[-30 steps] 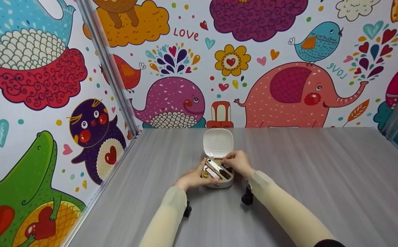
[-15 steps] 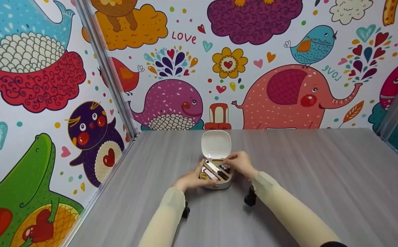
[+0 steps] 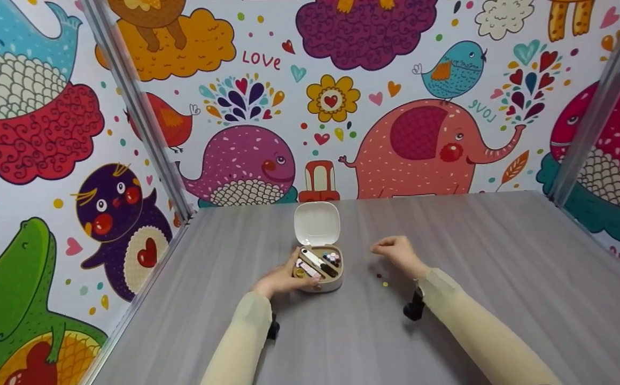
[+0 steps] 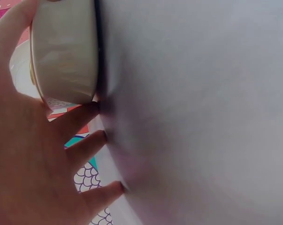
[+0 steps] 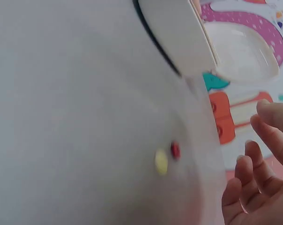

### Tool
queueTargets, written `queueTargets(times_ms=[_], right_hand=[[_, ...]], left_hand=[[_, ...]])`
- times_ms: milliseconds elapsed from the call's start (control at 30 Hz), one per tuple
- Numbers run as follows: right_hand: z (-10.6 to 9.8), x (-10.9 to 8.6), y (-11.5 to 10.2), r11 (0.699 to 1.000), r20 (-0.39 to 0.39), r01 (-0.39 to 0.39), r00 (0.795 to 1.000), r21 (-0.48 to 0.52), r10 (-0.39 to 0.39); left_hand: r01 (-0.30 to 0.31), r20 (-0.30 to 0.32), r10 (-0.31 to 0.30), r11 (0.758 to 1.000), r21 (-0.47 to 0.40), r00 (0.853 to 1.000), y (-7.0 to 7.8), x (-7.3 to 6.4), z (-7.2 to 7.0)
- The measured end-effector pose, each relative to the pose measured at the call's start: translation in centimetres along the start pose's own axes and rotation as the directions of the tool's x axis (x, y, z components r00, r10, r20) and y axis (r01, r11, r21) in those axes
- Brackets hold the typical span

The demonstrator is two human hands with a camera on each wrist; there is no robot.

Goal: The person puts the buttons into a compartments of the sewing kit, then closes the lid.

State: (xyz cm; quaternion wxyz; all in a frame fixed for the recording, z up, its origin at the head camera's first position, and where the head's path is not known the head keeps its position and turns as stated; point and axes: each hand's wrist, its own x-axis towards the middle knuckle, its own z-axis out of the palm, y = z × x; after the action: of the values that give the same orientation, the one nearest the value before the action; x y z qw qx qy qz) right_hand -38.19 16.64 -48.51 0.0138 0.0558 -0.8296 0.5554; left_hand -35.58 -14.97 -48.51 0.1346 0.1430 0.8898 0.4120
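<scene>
A small rounded white box (image 3: 327, 287) stands on the table with its lid (image 3: 317, 223) raised. My left hand (image 3: 280, 278) holds it at its left side, thumb along the front. In the left wrist view the other fingertips reach down to the tabletop. Inside lie a white-and-black tool (image 3: 315, 259), a pink-and-white piece (image 3: 307, 268), a gold round piece (image 3: 300, 273) and several small coloured button-like pieces (image 3: 332, 259). My right hand (image 3: 402, 254) hovers right of the box, thumb and index tips close together; whether something tiny is between them I cannot tell.
On the grey table (image 3: 465, 251) below my right hand lie a small dark red piece (image 3: 379, 276) and a small yellow piece (image 3: 385, 284). A patterned wall (image 3: 336, 144) closes off the back, another the left side (image 3: 37, 176).
My right hand has left the box's right compartment and moved out to the right. The red and yellow pieces on the table have come into view. My left hand keeps its hold.
</scene>
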Motion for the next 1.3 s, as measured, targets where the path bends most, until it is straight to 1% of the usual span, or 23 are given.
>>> queueTargets(times_ms=[67, 167, 233, 300, 400, 600, 733, 900, 1067, 1200, 1300], right_hand=[[-0.6, -0.4, 0.5, 1.0, 0.027, -0.009, 1.0, 0.021, 0.009], [-1.1, -1.1, 1.5, 0.998, 0.08, -0.02, 0.997, 0.055, 0.016], [-1.3, -1.4, 2.2, 0.998, 0.111, -0.012, 0.994, 0.063, 0.005], [-1.4, -1.7, 2.8, 0.999, 0.13, 0.005, 0.991, 0.044, -0.011], [-1.6, -1.9, 3.2, 0.999, 0.157, 0.039, 0.987, -0.003, -0.038], [-1.6, -2.2, 2.9, 0.998, 0.204, 0.063, 0.977, -0.029, -0.056], [-1.2, -2.1, 2.5, 0.998, 0.209, 0.051, 0.977, -0.029, -0.043], [-0.7, -2.0, 2.3, 0.999, 0.188, 0.018, 0.982, -0.038, -0.01], [-0.6, -2.2, 2.3, 0.998, 0.178, 0.014, 0.984, -0.056, -0.004], [-0.6, -2.5, 2.3, 0.997, 0.156, 0.014, 0.988, -0.071, -0.003], [-0.5, -2.7, 2.4, 0.996, 0.14, 0.015, 0.99, -0.085, -0.003]], left_hand=[[-0.001, -0.004, 0.001, 1.0, -0.001, 1.0, -0.1, -0.1, -0.2], [0.016, -0.009, -0.016, 1.0, -0.009, 1.0, -0.3, -0.2, -0.4], [0.027, -0.01, -0.027, 0.999, -0.019, 1.0, -0.4, -0.3, -0.4], [0.039, -0.011, -0.04, 0.999, -0.03, 0.999, -0.4, -0.4, -0.4], [0.028, -0.013, -0.028, 0.999, -0.023, 1.0, -0.5, -0.4, -0.5], [0.021, -0.008, -0.021, 1.0, -0.007, 1.0, -0.6, -0.3, -0.4], [0.02, -0.005, -0.02, 1.0, -0.013, 1.0, -0.5, -0.2, -0.4], [0.031, 0.0, -0.031, 0.999, -0.018, 1.0, -0.4, -0.1, -0.4], [0.013, 0.011, -0.013, 1.0, -0.021, 1.0, -0.1, -0.1, -0.3], [-0.009, 0.028, 0.011, 0.998, -0.069, 1.0, 0.1, 0.0, -0.2], [-0.027, 0.042, 0.031, 0.996, -0.089, 0.999, 0.3, -0.1, -0.1]])
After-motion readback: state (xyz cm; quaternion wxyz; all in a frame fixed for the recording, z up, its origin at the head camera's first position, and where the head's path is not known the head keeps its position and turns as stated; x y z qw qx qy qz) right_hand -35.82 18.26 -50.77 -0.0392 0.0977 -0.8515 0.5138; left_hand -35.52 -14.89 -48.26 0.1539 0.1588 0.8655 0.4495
